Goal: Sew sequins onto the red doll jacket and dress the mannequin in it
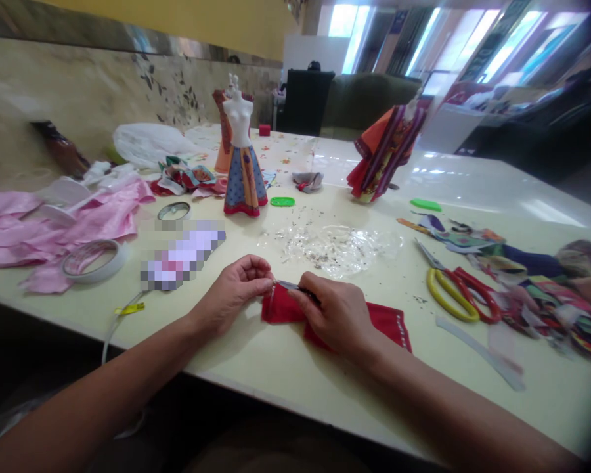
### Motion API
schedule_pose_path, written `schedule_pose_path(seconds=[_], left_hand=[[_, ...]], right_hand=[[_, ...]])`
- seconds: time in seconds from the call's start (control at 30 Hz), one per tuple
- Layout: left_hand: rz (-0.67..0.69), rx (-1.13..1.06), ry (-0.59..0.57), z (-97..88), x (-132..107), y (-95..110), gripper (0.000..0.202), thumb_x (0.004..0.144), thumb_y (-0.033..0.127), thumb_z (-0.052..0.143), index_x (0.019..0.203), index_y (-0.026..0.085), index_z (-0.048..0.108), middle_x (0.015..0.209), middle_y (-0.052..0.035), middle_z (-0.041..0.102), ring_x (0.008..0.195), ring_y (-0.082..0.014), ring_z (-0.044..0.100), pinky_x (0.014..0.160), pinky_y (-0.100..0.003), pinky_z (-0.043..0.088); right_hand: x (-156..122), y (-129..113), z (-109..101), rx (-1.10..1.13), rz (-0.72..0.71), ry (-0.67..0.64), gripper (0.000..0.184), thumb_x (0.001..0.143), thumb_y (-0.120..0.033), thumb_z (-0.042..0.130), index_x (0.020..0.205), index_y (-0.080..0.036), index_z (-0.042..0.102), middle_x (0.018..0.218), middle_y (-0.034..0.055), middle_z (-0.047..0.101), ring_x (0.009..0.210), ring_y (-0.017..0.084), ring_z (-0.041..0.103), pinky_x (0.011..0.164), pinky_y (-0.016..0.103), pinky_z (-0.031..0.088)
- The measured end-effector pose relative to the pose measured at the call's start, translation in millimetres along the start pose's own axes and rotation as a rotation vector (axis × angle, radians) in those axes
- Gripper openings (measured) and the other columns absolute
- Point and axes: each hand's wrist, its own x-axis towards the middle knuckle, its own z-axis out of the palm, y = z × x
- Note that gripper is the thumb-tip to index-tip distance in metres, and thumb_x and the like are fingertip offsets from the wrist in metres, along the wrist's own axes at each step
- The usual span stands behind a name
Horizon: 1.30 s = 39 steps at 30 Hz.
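Near table edge: one red cloth is lying flat, serving as landmark. Left hand is pinching its upper left corner between thumb and forefinger, the other fingers curling in; right hand is closing over its middle, gripping one slim metal-tipped tool, the tip pointing at that same corner. Trim appearing partly done: a row of pale dots is running along the right edge, a fainter line is showing at the left, where attention is centring; how much is remaining I cannot tell, the right hand covering the middle. Right of the cloth, one pale strip and one pair of scissors are lying, fabric scraps heaping beyond, too tangled for counting. Just past the cloth, one clear plastic sheet is holding scattered dark specks, uncountable. Left of the cloth, two tape rolls are resting, pink fabric spreading around the nearer one. Farther beyond the cloth, two green pieces are lying and three dress forms are standing, all wearing patterned garments.
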Motion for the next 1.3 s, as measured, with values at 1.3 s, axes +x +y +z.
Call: schedule_pose_path(seconds=[1.3], left_hand=[[-0.019, -0.073, -0.039, -0.9, 0.9, -2.6, 0.028, 0.074, 0.018, 0.078, 0.093, 0.016, 0.058, 0.087, -0.0005, 0.062, 0.079, -0.0093, 0.058, 0.076, -0.021, 0.045]], right_hand=[[0.9, -6.1, 0.0, 0.166, 0.086, 0.015, 0.034, 0.092, -0.04, 0.051, 0.066, -0.021, 0.041, 0.055, -0.0048, 0.045, 0.052, 0.009, 0.035, 0.053, 0.026, 0.02]])
